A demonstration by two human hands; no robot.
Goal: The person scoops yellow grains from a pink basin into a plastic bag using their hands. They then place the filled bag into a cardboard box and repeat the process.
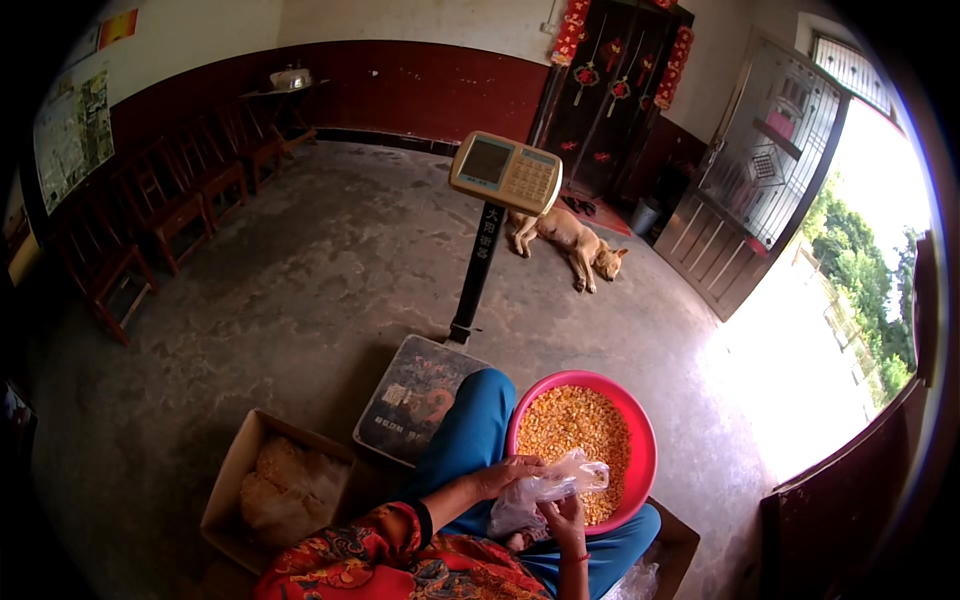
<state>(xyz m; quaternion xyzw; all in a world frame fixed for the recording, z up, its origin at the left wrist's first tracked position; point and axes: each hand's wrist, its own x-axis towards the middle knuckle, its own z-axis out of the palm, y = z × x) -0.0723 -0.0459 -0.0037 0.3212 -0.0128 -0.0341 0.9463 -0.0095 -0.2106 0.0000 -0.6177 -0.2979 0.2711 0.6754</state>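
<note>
Between both hands is a clear plastic bag (pixel 559 481), bunched near its top, with its lower part hanging over my lap. The fingers of my left hand (pixel 514 474) pinch one side of the bag. My right hand (pixel 566 521), with a red band at the wrist, grips the other side from below. Just beyond the hands, a pink plastic basin (pixel 643 450) rests against my legs. Dried corn kernels (pixel 577 420) fill much of it. Whether the bag has anything inside cannot be made out.
At left a cardboard box (pixel 225 487) holds filled plastic bags (pixel 285 484). A platform scale (pixel 409 397) with its display head (pixel 506 171) stands ahead. Another cardboard box (pixel 679 544) is at right. Farther off are a lying dog (pixel 566 234), wooden chairs (pixel 165 202) and an open metal door (pixel 750 172).
</note>
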